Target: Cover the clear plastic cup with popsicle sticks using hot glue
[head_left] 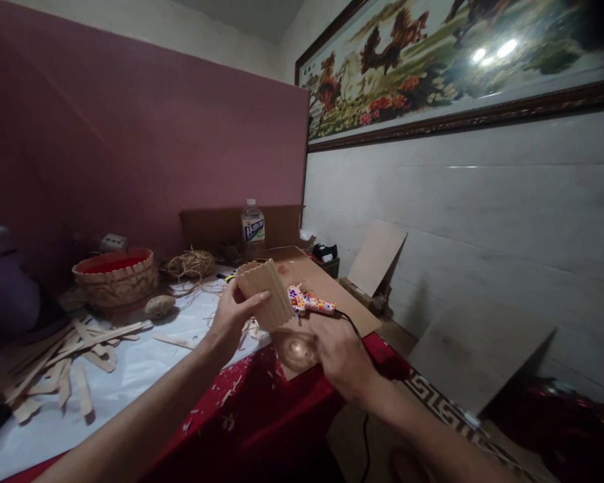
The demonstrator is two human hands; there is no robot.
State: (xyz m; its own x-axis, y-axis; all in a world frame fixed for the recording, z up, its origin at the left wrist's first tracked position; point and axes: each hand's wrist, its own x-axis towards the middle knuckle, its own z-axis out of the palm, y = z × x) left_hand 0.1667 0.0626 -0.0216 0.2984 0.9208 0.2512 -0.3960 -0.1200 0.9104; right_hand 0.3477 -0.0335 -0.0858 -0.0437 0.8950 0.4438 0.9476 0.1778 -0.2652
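My left hand [236, 312] is closed round a small piece built of pale craft sticks [266, 295], with a scalloped upper edge, held tilted above the table. My right hand [342, 355] is smeared by motion over the table's near right edge, so I cannot tell how its fingers sit. Beside its fingertips lies a round, shiny brown thing [299, 350], blurred; whether the hand touches it is unclear. Just past the stick piece, a hot glue gun [312, 300] with a flowery pattern rests on a cardboard sheet [339, 298], its black cord running right.
At left, loose craft sticks [83, 355] lie on white sheeting [141, 365], near a ball of twine [160, 306] and a carved-looking basket [115, 285] with a red inside. Behind are tangled twine [191, 263] and a plastic bottle [253, 225]. Scraps litter the red cloth [252, 416].
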